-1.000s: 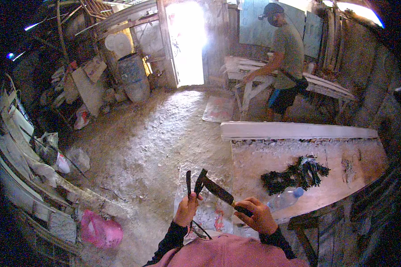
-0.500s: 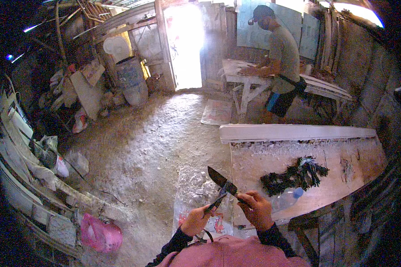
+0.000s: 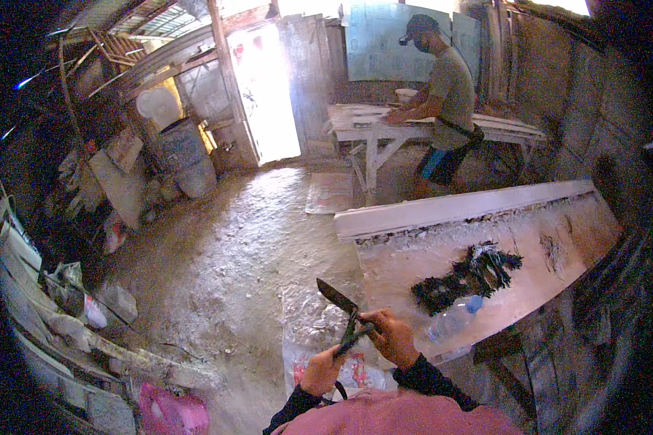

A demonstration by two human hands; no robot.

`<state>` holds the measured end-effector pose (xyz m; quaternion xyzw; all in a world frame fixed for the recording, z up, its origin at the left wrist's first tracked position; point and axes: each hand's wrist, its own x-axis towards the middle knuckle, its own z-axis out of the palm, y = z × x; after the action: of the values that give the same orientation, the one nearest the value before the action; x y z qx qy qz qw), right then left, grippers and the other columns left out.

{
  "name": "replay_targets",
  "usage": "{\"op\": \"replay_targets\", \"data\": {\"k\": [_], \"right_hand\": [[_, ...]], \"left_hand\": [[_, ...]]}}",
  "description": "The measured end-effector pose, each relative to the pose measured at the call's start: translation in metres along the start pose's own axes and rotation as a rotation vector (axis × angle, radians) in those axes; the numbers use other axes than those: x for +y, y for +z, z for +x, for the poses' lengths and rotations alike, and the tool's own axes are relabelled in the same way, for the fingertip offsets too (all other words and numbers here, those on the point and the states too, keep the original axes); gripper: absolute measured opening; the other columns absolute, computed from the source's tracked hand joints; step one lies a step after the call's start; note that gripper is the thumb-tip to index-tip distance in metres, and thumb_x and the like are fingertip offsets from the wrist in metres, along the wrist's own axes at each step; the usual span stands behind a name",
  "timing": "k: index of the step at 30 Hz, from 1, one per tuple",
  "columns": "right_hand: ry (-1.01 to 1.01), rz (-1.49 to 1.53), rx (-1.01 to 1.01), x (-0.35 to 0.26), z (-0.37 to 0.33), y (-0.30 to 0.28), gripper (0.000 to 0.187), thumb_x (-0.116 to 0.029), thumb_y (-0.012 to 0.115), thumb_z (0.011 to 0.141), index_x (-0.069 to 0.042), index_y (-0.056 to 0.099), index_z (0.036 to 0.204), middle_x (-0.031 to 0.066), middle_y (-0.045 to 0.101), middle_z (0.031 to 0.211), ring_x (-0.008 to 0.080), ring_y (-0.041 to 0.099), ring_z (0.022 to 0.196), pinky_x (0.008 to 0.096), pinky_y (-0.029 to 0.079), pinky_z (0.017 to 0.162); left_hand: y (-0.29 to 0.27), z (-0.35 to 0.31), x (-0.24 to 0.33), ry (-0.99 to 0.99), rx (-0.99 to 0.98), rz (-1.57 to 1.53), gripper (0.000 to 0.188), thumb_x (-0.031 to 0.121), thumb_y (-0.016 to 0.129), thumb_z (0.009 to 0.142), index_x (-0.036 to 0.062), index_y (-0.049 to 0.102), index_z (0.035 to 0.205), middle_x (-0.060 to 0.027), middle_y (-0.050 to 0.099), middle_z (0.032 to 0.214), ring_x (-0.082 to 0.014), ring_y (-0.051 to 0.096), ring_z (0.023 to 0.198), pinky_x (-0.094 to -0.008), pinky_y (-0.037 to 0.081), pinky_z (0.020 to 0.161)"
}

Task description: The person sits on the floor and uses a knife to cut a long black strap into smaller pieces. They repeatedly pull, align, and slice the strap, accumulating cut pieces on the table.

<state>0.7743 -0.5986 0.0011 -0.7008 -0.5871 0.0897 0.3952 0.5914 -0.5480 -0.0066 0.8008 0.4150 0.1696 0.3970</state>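
In front of my chest, both hands are closed around dark tools that cross each other. My right hand (image 3: pixel 389 338) pinches the near end of a knife-like dark blade (image 3: pixel 335 293), its tip pointing to the far left. My left hand (image 3: pixel 321 371) is wrapped round a dark narrow handle (image 3: pixel 350 338) that meets the blade near my right fingers. Whether they are joined or two separate pieces, I cannot tell. On the board table to my right lie a bundle of black stringy fibres (image 3: pixel 471 279) and a clear bottle (image 3: pixel 450 323) with a blue cap.
A long white beam (image 3: pixel 464 209) edges the table's far side. Another person (image 3: pixel 450 94) leans over a white workbench (image 3: pixel 384 130) beyond it. A bright doorway (image 3: pixel 268 94) stands ahead. At left are a blue barrel (image 3: pixel 185 156), scrap boards (image 3: pixel 116 174) and a pink container (image 3: pixel 173 410).
My view has turned slightly right and tilted up. The blade has swung to a narrower-looking angle, and my right hand has drawn closer to the left hand's handle.
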Motion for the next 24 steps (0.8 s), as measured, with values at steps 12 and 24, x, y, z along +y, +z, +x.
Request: {"op": "replay_targets", "data": {"k": [12,24], "right_hand": [[-0.115,-0.041,-0.040,-0.031,-0.030,-0.019,0.028,-0.022,0.067,0.075,-0.018,0.060,0.102,0.0067,0.059,0.087,0.0250,0.061,0.068,0.0331,0.049,0.056],[-0.076,-0.085,0.020,-0.052,-0.029,-0.012,0.031,-0.020,0.068,0.074,-0.020,0.060,0.104,0.0066,0.059,0.090,0.0222,0.062,0.065,0.0308,0.050,0.055]], "left_hand": [[-0.052,0.014,-0.018,-0.036,0.167,-0.041,0.025,0.025,0.051,0.088,0.0016,0.059,0.089,-0.0144,0.058,0.064,-0.0272,0.059,0.060,-0.0357,0.043,0.054],[-0.044,0.021,-0.030,0.040,0.254,-0.140,0.016,0.017,0.054,0.083,0.0015,0.058,0.085,-0.0133,0.057,0.065,-0.0253,0.058,0.061,-0.0345,0.044,0.056]]}}
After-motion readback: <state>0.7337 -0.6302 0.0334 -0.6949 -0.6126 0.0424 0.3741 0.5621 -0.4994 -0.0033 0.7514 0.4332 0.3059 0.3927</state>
